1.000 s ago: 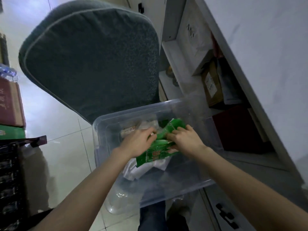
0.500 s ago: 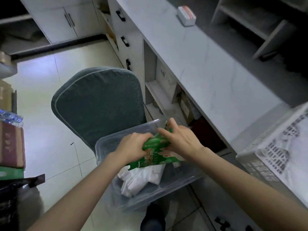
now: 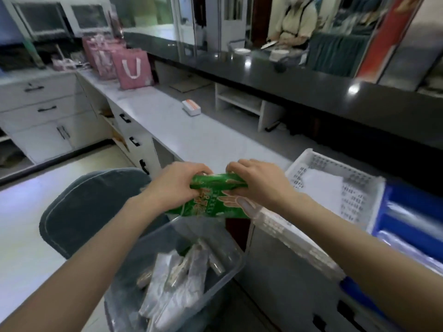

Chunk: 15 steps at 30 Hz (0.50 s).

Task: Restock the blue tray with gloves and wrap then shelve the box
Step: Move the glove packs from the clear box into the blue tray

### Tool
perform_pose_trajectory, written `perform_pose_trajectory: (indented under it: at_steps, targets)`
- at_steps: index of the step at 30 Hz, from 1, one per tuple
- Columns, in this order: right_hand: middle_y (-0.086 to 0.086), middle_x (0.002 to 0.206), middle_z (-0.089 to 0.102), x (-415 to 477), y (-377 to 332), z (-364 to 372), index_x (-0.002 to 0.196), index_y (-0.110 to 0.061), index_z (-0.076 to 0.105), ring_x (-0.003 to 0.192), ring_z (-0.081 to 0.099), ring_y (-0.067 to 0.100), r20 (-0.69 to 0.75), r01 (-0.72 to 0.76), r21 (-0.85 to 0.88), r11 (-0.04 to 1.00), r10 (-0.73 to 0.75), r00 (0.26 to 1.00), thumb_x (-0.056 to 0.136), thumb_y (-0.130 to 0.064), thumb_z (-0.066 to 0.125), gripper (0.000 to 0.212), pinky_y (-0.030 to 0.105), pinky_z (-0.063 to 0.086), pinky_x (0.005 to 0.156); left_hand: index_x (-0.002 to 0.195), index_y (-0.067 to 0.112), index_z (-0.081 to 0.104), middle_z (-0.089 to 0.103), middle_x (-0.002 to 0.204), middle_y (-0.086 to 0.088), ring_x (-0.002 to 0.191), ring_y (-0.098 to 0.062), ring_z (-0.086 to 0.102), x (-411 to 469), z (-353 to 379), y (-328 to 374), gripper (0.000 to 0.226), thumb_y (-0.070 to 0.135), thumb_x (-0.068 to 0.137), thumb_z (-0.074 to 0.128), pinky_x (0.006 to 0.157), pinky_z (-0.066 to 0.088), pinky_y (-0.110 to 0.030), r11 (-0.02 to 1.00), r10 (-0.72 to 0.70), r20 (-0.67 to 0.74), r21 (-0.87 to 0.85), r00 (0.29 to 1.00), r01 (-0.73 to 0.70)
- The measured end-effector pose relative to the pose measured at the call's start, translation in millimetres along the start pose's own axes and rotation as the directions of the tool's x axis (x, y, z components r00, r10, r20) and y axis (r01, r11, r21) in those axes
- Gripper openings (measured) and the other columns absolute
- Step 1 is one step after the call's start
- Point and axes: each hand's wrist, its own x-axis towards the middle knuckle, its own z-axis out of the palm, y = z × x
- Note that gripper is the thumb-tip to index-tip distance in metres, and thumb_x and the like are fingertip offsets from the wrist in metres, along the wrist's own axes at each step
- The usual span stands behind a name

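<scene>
A green packet of gloves point(image 3: 211, 200) hangs in the air above the clear plastic box point(image 3: 230, 267). My left hand point(image 3: 177, 185) grips its left end and my right hand point(image 3: 259, 183) grips its right end. The box sits low in front of me and holds several clear and white plastic packs point(image 3: 177, 283). The blue tray point(image 3: 412, 226) lies on the counter at the far right, with shiny plastic-wrapped items in it. Both hands are left of the tray, near the counter's front edge.
A white perforated basket point(image 3: 345, 188) stands on the grey counter point(image 3: 182, 130) between my hands and the blue tray. A grey-green cushioned chair point(image 3: 91, 209) is behind the box. Pink bags point(image 3: 131, 68) and a small white box point(image 3: 191, 107) sit further along. A person sits beyond the dark upper counter.
Both hands lifted the green packet up out of the clear box to counter height. My view swung up from the box to the counter, bringing the basket and blue tray into sight.
</scene>
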Motion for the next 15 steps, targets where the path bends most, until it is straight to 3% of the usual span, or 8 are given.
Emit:
perform_pose_trajectory:
  at_steps: [8, 15]
  targets:
    - [-0.002, 0.104, 0.060, -137.8, 79.2, -90.8, 0.122, -0.029, 0.054, 0.093, 0.058, 0.023, -0.101, -0.283, -0.138, 0.949, 0.271, 0.957, 0.081, -0.046, 0.065, 0.045, 0.031, 0.037, 0.057, 0.114, 0.031, 0.062, 0.068, 0.111, 0.006, 0.103, -0.019, 0.060, 54.4, 13.5, 163.2, 0.042, 0.022, 0.074, 0.072, 0.081, 0.050, -0.035, 0.932, 0.361, -0.050, 0.062, 0.931, -0.358]
    - [-0.004, 0.101, 0.060, -287.6, 136.8, -127.3, 0.115, -0.032, 0.059, 0.090, 0.060, 0.021, -0.053, -0.558, -0.233, 0.797, 0.562, 0.825, 0.080, -0.049, 0.064, 0.039, 0.029, 0.036, 0.058, 0.112, 0.028, 0.063, 0.069, 0.109, 0.005, 0.102, -0.018, 0.060, 85.1, 95.3, 306.2, 0.040, 0.018, 0.074, 0.073, 0.087, 0.047, -0.032, 0.795, 0.601, 0.036, -0.127, 0.798, -0.593]
